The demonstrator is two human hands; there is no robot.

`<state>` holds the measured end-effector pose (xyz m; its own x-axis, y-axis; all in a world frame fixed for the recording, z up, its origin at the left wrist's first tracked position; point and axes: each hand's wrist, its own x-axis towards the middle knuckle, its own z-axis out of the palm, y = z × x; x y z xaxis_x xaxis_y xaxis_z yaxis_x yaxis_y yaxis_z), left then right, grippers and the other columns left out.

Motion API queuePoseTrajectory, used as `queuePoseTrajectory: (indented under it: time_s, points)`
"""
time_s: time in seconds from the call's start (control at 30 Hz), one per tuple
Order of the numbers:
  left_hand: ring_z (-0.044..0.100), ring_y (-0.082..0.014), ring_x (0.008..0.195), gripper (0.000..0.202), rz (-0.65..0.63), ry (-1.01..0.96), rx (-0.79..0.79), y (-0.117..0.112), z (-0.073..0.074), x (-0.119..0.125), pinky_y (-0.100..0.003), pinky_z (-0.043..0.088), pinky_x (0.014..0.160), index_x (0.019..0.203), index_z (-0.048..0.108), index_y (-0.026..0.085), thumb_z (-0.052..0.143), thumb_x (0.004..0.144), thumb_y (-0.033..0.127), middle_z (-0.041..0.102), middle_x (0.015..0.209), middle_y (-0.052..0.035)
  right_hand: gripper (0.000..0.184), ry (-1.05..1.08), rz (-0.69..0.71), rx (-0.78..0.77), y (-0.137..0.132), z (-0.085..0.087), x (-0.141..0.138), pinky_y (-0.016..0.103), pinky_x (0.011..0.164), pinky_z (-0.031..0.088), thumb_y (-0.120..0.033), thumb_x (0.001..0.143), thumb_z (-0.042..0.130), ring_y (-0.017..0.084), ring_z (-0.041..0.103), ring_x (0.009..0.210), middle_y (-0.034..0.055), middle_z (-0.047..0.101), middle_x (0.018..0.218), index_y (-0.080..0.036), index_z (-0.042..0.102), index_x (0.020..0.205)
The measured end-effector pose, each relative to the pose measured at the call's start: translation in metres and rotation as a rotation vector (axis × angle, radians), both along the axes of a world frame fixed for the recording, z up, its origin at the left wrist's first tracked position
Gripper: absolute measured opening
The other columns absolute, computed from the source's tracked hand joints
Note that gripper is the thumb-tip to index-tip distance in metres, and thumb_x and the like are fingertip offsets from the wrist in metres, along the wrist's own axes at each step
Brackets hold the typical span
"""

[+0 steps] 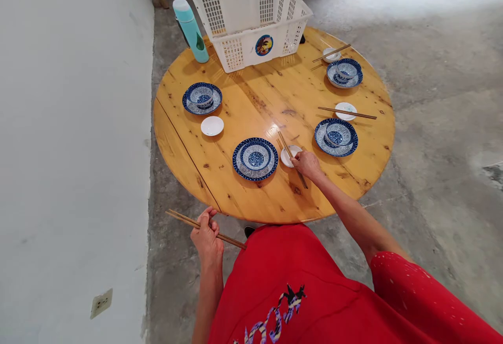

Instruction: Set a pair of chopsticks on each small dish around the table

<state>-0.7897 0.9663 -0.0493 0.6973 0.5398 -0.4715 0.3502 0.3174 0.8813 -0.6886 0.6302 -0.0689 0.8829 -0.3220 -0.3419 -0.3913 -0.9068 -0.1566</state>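
Note:
My left hand hangs below the table's near edge, closed round a pair of wooden chopsticks held level. My right hand reaches over the round wooden table, fingers closed on a second pair of chopsticks that lies across a small white dish. Left of that dish sits a blue patterned plate with a bowl on it.
Three more blue plate-and-bowl settings stand round the table, with small white dishes beside them; two carry chopsticks. A white plastic basket and a teal flask stand at the far edge. A white wall lies left.

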Motion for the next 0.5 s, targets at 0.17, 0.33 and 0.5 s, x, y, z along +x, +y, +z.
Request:
queuePoseTrajectory:
  time_s: [0.17,0.33,0.5]
  points:
    - [0.035,-0.0005,0.042,0.027,-0.004,-0.008,-0.011,0.0003,0.0004,-0.0004,-0.018,0.015,0.038,0.082,0.070,0.011,0.065,0.064,0.030,0.064,0.075,-0.0001,0.039,-0.003,-0.020,0.012,0.0032,0.0015,-0.0019,0.032,0.082,0.047,-0.037,0.091,0.047,0.028,0.066,0.101,0.0191,0.072,0.104,-0.013,0.074,0.104]
    - [0.034,-0.0003,0.042,0.026,-0.009,-0.004,-0.009,-0.0001,0.0014,0.0007,-0.019,0.014,0.038,0.081,0.070,0.012,0.065,0.064,0.031,0.064,0.075,-0.0001,0.037,-0.003,-0.023,0.012,0.0051,0.0003,-0.0027,0.033,0.083,0.047,-0.036,0.091,0.047,0.028,0.066,0.101,0.0184,0.073,0.105,-0.014,0.073,0.106]
    - [0.035,-0.0002,0.042,0.028,-0.017,0.003,-0.002,-0.0005,0.0021,0.0012,-0.019,0.014,0.039,0.083,0.070,0.012,0.065,0.063,0.032,0.064,0.076,0.0001,0.040,-0.009,-0.029,0.032,0.0041,0.0039,-0.0042,0.032,0.082,0.046,-0.041,0.091,0.047,0.028,0.066,0.100,0.0177,0.073,0.104,-0.014,0.073,0.105]
